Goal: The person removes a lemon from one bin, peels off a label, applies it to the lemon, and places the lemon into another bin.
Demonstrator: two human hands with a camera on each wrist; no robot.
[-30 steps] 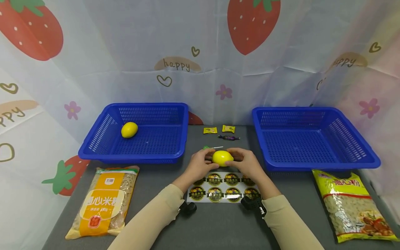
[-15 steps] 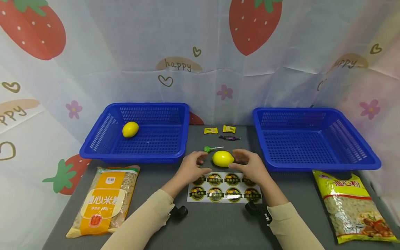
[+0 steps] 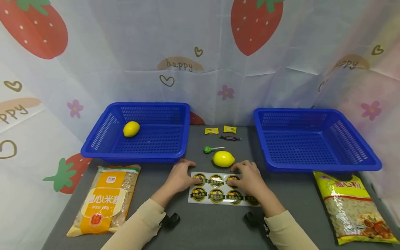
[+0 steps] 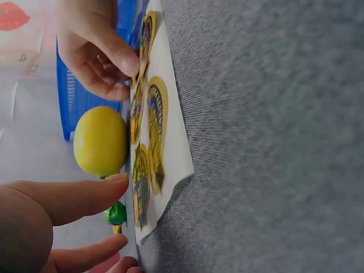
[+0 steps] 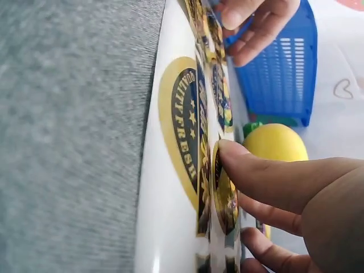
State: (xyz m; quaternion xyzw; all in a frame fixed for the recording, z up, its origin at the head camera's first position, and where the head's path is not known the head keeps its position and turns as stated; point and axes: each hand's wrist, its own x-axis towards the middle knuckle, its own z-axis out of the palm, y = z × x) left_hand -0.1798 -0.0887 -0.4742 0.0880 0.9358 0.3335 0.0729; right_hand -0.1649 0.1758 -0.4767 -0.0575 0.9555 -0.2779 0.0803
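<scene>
Both hands [image 3: 215,178] have left the lemon [image 3: 223,158] for the sticker sheet [image 3: 218,194].

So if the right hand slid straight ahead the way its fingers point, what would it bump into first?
Probably the lemon: the right hand rests on the sticker sheet, fingers aimed at it, though depth is uncertain.

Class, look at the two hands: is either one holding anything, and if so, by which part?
Nothing is held. The left hand and right hand only rest fingertips on the sticker sheet; the lemon lies free on the table.
</scene>
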